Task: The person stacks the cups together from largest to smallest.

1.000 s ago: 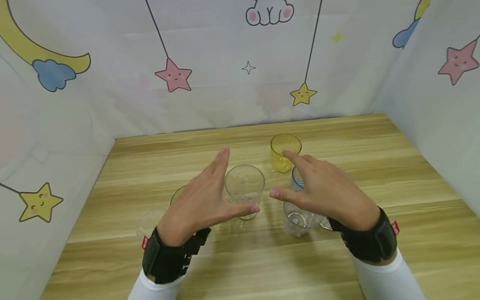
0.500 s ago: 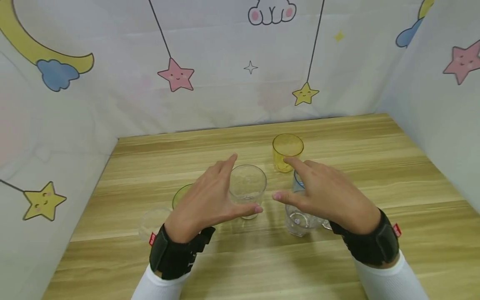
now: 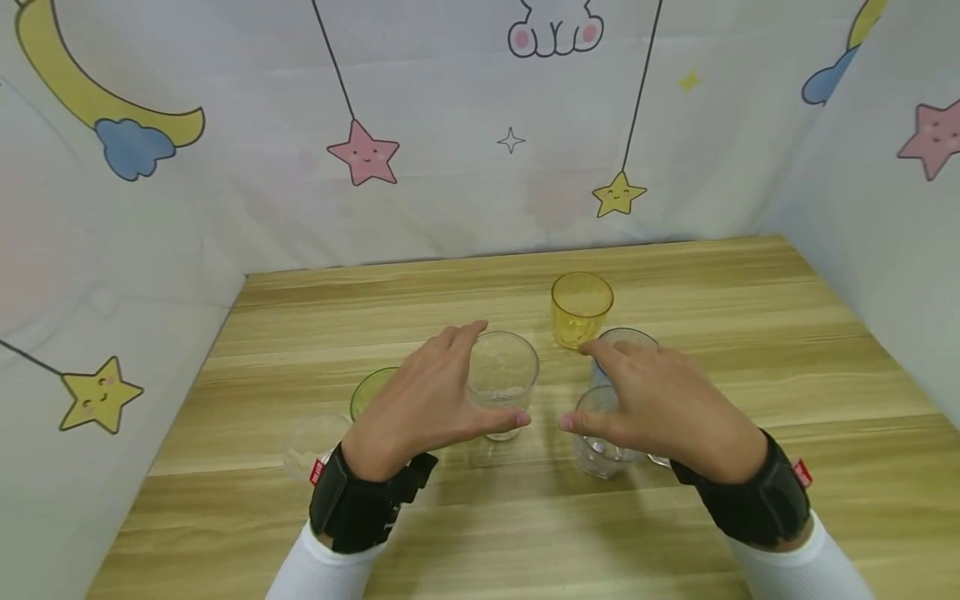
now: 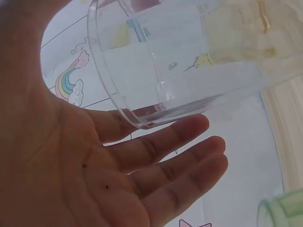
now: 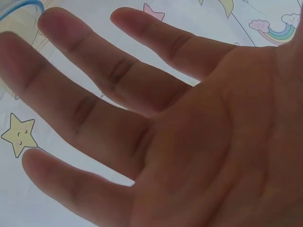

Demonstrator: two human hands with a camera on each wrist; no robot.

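Observation:
A tall clear glass [image 3: 504, 367] stands upright on the table just right of my left hand [image 3: 427, 404], whose thumb and fingers spread around its near-left side. In the left wrist view the straight fingers lie beside the glass [image 4: 189, 87] without curling round it. My right hand [image 3: 671, 408] hovers, fingers spread, over a blue-rimmed glass [image 3: 630, 335] and a shorter clear cup [image 3: 597, 458], hiding much of both. From the right wrist the palm holds nothing; a blue rim [image 5: 19, 6] shows past the fingertips.
A yellow cup [image 3: 581, 308] stands behind the right hand. Left of the left hand are a green cup [image 3: 367, 396], partly covered, and a clear cup [image 3: 311, 437]. A printed cloth wall [image 3: 450, 200] closes off the table's [image 3: 480, 533] back and sides.
My right hand has come down and nearer, uncovering more of the blue-rimmed glass. My left hand has lowered slightly toward the tall clear glass. The whole head view has shifted a little.

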